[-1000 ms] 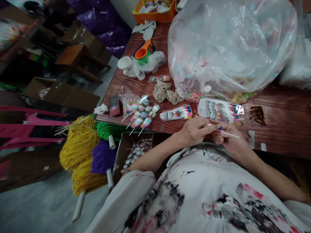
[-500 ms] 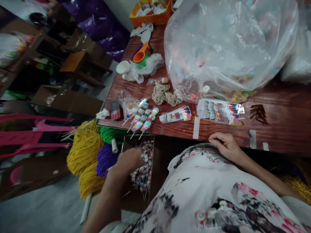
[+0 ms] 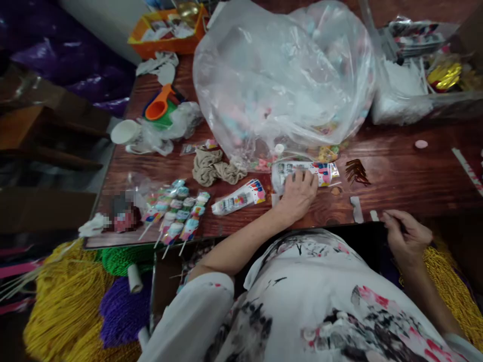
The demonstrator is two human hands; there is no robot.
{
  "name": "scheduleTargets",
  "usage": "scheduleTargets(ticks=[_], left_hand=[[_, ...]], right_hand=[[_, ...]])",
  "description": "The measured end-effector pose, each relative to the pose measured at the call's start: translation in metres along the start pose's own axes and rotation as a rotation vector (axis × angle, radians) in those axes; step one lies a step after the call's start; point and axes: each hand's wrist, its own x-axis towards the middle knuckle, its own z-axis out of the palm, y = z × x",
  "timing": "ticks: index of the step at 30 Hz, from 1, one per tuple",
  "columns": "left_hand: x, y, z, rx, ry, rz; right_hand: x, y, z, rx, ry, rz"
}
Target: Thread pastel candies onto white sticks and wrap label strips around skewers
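Observation:
My left hand (image 3: 300, 196) reaches across the table's front edge, its fingers slightly apart and bent down onto a stack of clear printed plastic bags (image 3: 323, 170). Whether the fingertips grip a bag is hidden. At the right, my right hand (image 3: 409, 236) hovers by the table edge, thumb and forefinger pinched together; anything between them is too small to make out. A smaller fan of similar printed packets (image 3: 239, 197) lies left of my left hand. Brown twist ties (image 3: 356, 172) lie to the right of the bag stack. Wrapped marshmallow-like skewers (image 3: 175, 213) rest at the left.
A large clear bag of pastel pieces (image 3: 279, 75) fills the table's back. A beige cloth (image 3: 215, 168), orange scoop (image 3: 156, 109) and orange bin (image 3: 166, 42) stand left. Yellow cord (image 3: 68, 301) and purple cord (image 3: 126, 311) hang below the edge.
My left hand has come out of the box below the table and moved right onto the bag stack. My right hand remains near the table edge. The view has turned right.

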Motion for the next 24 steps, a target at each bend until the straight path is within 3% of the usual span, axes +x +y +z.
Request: scheduleTargets(ticks=[4,9,13,17,19,24], left_hand=[[0.000,-0.016,0.010,-0.025,0.051,0.007],[0.008,-0.027,0.020,-0.021,0.088,0.015],[0.009,-0.030,0.026,-0.069,0.099,0.036],[0.008,-0.030,0.029,-0.097,0.148,0.014],[0.007,-0.032,0.030,-0.110,0.158,0.033],[0.009,-0.040,0.033,-0.185,0.283,0.009]], right_hand=[[-0.001,0.029,-0.016,-0.168,0.110,0.072],[0.044,0.064,-0.037,-0.494,0.094,0.065],[0.082,0.098,-0.076,-0.735,0.148,0.278],[0.102,0.115,-0.104,-0.931,0.175,0.558],[0.108,0.123,-0.109,-0.975,0.156,0.645],[0.123,0.169,-0.106,-0.910,0.205,0.616]])
